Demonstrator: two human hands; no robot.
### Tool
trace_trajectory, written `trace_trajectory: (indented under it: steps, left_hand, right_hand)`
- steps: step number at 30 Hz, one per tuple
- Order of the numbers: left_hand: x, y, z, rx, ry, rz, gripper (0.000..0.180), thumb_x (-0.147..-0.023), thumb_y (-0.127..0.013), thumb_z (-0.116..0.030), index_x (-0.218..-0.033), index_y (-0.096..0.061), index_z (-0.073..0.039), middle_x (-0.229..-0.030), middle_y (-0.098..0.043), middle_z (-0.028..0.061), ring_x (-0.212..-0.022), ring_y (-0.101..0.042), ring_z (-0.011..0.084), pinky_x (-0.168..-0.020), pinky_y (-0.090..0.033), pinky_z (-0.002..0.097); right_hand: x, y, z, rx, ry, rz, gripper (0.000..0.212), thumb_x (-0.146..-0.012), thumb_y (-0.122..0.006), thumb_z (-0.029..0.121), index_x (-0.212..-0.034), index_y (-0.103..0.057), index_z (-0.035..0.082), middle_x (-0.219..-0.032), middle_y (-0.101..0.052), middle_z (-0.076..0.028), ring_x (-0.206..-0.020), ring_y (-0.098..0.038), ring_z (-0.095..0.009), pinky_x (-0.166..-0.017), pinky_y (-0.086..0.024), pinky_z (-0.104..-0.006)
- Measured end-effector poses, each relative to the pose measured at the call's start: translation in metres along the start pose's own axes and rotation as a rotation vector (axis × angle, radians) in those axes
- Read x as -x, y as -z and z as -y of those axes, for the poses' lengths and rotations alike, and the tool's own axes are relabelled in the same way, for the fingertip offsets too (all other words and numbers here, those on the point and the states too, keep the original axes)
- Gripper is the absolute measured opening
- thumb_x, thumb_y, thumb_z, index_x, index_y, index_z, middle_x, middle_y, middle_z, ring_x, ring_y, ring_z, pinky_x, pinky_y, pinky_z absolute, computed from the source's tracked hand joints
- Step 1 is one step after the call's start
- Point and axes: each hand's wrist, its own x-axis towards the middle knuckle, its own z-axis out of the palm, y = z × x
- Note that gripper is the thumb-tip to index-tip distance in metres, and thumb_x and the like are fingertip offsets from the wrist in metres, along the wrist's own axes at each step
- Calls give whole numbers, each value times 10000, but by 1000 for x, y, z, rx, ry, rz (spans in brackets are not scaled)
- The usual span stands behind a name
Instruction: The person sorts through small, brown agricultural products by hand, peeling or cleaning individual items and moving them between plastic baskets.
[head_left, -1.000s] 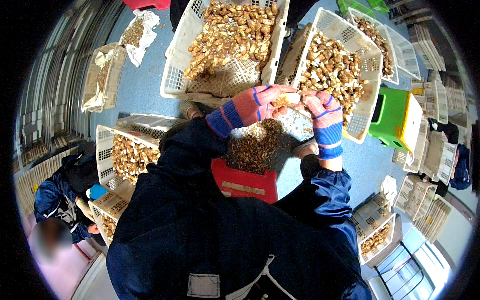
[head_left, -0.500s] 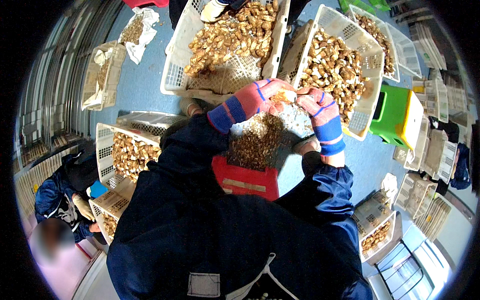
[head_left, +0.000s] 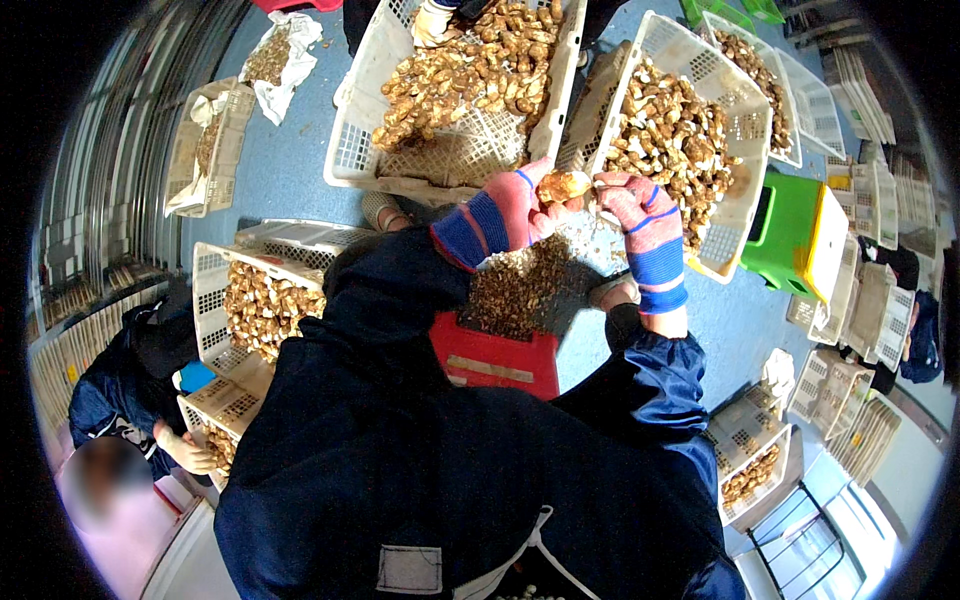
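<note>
A brown-and-white mushroom (head_left: pixel 563 187) is gripped by my left hand (head_left: pixel 513 210), which wears a pink knit glove with blue bands. Beside the mushroom's right end, my right hand (head_left: pixel 642 210), gloved alike, has its fingers pinched together. Whatever sits in that pinch is too small to make out. Beyond my left hand stands a white plastic crate (head_left: pixel 350 165) of mushrooms. Another white crate (head_left: pixel 742 205), heaped with mushrooms, is just right of my right hand. Below both hands lies a pile of brown scraps (head_left: pixel 515 290).
A red plastic piece (head_left: pixel 490 362) lies near my lap. At right stands a green bin (head_left: pixel 785 230) with a yellow edge. More mushroom crates (head_left: pixel 208 290) stand at left, near a co-worker's gloved hand (head_left: pixel 190 455). Another gloved hand (head_left: pixel 433 25) reaches into the far crate.
My left hand has drawn slightly back and turned, bringing more of the mushroom into view. My right hand has barely moved. The co-worker's hand at left has moved toward the crate.
</note>
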Motion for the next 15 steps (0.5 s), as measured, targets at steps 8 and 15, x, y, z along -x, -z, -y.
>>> trace_trajectory:
  steps: [8, 15]
  left_hand:
    - [-13, -20, 19, -339, -148, -462, 268, -913, -360, -227, -1061, -464, -30, -897, -539, 79, -737, -532, 120, -529, -448, 179]
    - [-11, 36, 14, 154, 32, 239, 184, -892, -407, -182, -1001, -463, -44, -894, -537, 52, -802, -543, 107, -590, -466, 213]
  right_hand:
    - [7, -10, -11, 391, 254, -64, 156, -733, -636, 124, -853, -609, 28, -841, -609, -68, -721, -555, -153, -656, -434, -239]
    - [5, -8, 1, 148, 20, 8, 134, -763, -604, 110, -849, -618, 8, -817, -614, -54, -743, -546, -100, -666, -428, -217]
